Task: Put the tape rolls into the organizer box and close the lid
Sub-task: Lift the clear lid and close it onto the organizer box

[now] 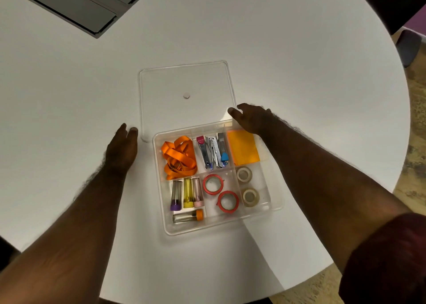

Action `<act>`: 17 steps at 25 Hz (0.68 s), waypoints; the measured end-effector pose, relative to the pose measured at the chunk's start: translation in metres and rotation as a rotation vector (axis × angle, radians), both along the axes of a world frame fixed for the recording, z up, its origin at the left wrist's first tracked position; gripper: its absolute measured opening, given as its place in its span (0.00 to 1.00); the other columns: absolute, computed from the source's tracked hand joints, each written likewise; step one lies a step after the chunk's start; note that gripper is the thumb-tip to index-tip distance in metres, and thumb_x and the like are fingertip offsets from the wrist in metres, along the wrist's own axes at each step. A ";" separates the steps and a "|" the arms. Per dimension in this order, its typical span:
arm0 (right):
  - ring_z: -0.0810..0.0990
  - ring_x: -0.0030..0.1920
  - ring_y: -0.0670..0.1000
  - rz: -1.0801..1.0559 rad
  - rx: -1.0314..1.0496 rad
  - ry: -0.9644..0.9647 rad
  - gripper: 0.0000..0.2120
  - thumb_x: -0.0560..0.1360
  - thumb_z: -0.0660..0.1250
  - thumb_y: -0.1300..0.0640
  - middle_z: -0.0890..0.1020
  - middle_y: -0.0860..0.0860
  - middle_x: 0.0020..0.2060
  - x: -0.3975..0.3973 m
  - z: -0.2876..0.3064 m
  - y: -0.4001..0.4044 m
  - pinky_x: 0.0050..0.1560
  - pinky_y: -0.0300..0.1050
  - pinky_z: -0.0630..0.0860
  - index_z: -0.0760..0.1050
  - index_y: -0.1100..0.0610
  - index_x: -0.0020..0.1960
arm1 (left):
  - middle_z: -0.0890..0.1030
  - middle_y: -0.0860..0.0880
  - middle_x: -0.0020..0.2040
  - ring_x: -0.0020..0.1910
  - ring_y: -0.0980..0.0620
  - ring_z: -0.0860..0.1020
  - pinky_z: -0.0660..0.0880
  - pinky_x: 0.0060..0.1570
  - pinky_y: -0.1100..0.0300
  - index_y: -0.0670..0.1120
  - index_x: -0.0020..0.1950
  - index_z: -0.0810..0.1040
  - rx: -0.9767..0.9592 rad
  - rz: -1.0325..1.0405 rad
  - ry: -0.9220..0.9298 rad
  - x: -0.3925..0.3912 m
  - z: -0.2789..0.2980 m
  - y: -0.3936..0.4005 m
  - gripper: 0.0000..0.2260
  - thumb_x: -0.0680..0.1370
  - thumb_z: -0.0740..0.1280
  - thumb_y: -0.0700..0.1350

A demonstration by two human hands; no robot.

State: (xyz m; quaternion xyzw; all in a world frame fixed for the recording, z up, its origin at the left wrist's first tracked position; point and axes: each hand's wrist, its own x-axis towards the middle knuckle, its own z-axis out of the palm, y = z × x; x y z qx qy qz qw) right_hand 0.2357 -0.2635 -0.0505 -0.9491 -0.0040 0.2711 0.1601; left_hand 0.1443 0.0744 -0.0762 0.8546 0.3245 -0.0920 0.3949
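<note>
The clear organizer box (275,205) sits open on the white table. Two red tape rolls (213,184) (228,201) lie in its lower middle compartment. Two clear tape rolls (244,174) (250,197) lie in the lower right compartment. The clear lid (184,82) lies flat on the table just behind the box, overlapping its far edge. My left hand (122,145) rests palm down beside the lid's near left corner, fingers together. My right hand (251,117) is at the lid's near right corner, fingertips touching its edge; no grip shows.
Other compartments hold an orange ribbon (179,157), staplers (213,151), an orange notepad (244,150) and small capped tubes (187,193). A grey cable hatch (83,4) is set into the table (299,50) at far left. The table's round edge curves along the right.
</note>
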 end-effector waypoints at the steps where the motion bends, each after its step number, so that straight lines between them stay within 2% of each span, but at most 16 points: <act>1: 0.67 0.72 0.62 -0.019 0.002 0.016 0.33 0.80 0.47 0.35 0.70 0.60 0.71 0.004 -0.003 0.003 0.73 0.65 0.59 0.66 0.58 0.71 | 0.68 0.43 0.75 0.74 0.43 0.64 0.57 0.74 0.51 0.46 0.74 0.66 0.029 -0.008 0.047 0.004 -0.003 0.006 0.25 0.80 0.58 0.55; 3: 0.72 0.67 0.62 -0.073 0.045 0.014 0.34 0.80 0.46 0.35 0.75 0.62 0.66 0.011 -0.008 0.010 0.71 0.65 0.63 0.71 0.61 0.66 | 0.76 0.39 0.67 0.68 0.38 0.72 0.66 0.70 0.45 0.43 0.64 0.76 0.013 -0.008 0.081 0.012 -0.003 0.011 0.19 0.78 0.61 0.52; 4: 0.73 0.66 0.62 -0.094 0.051 0.003 0.34 0.80 0.46 0.35 0.77 0.62 0.64 0.014 -0.010 0.015 0.71 0.65 0.63 0.72 0.62 0.64 | 0.79 0.38 0.59 0.61 0.36 0.76 0.72 0.65 0.44 0.45 0.53 0.79 -0.034 0.034 0.070 0.016 -0.001 0.010 0.12 0.76 0.63 0.50; 5: 0.73 0.65 0.62 -0.107 0.044 -0.012 0.33 0.80 0.47 0.36 0.77 0.61 0.63 0.016 -0.011 0.019 0.71 0.65 0.63 0.73 0.62 0.63 | 0.78 0.39 0.51 0.52 0.37 0.79 0.76 0.57 0.46 0.48 0.43 0.78 -0.125 0.088 0.040 0.018 0.002 0.007 0.05 0.75 0.64 0.48; 6: 0.74 0.65 0.63 -0.124 0.042 -0.023 0.31 0.81 0.48 0.37 0.78 0.62 0.63 0.017 -0.012 0.023 0.71 0.64 0.63 0.73 0.63 0.62 | 0.76 0.40 0.47 0.43 0.40 0.78 0.75 0.47 0.50 0.50 0.37 0.74 -0.228 0.154 0.004 0.021 0.007 0.001 0.06 0.74 0.66 0.45; 7: 0.74 0.64 0.62 -0.150 0.061 -0.030 0.28 0.81 0.51 0.40 0.78 0.62 0.62 0.018 -0.013 0.027 0.70 0.62 0.65 0.73 0.63 0.61 | 0.74 0.41 0.46 0.36 0.44 0.75 0.73 0.39 0.53 0.50 0.36 0.72 -0.332 0.220 -0.031 0.023 0.010 -0.003 0.09 0.74 0.68 0.42; 9: 0.75 0.63 0.62 -0.193 0.095 -0.018 0.22 0.81 0.58 0.47 0.78 0.63 0.61 0.026 -0.014 0.030 0.67 0.56 0.71 0.73 0.66 0.60 | 0.73 0.40 0.46 0.31 0.49 0.72 0.70 0.33 0.56 0.50 0.37 0.72 -0.425 0.287 -0.043 0.029 0.010 -0.009 0.11 0.75 0.67 0.37; 11: 0.76 0.62 0.61 -0.218 0.096 0.010 0.19 0.80 0.63 0.52 0.78 0.63 0.60 0.035 -0.012 0.028 0.63 0.50 0.73 0.74 0.68 0.61 | 0.74 0.41 0.48 0.33 0.50 0.74 0.73 0.35 0.57 0.49 0.42 0.74 -0.443 0.312 -0.018 0.036 0.011 -0.012 0.09 0.75 0.66 0.35; 13: 0.77 0.61 0.60 -0.303 0.148 0.013 0.16 0.78 0.64 0.57 0.79 0.62 0.60 0.043 -0.006 0.025 0.59 0.49 0.74 0.75 0.65 0.62 | 0.75 0.43 0.49 0.36 0.52 0.75 0.75 0.39 0.58 0.46 0.48 0.77 -0.478 0.346 -0.024 0.043 0.013 -0.009 0.07 0.76 0.66 0.35; 15: 0.80 0.53 0.57 -0.426 0.314 -0.024 0.15 0.76 0.65 0.61 0.80 0.61 0.60 0.048 0.002 0.022 0.51 0.44 0.77 0.77 0.64 0.61 | 0.76 0.45 0.50 0.39 0.52 0.75 0.77 0.41 0.58 0.43 0.61 0.77 -0.515 0.383 -0.040 0.049 0.016 -0.005 0.13 0.76 0.66 0.36; 17: 0.79 0.41 0.49 -0.535 0.541 -0.104 0.14 0.76 0.67 0.67 0.82 0.61 0.57 0.047 0.016 0.023 0.35 0.31 0.75 0.78 0.67 0.61 | 0.77 0.48 0.47 0.39 0.52 0.75 0.75 0.38 0.59 0.43 0.60 0.77 -0.547 0.411 -0.062 0.052 0.026 -0.001 0.12 0.76 0.66 0.40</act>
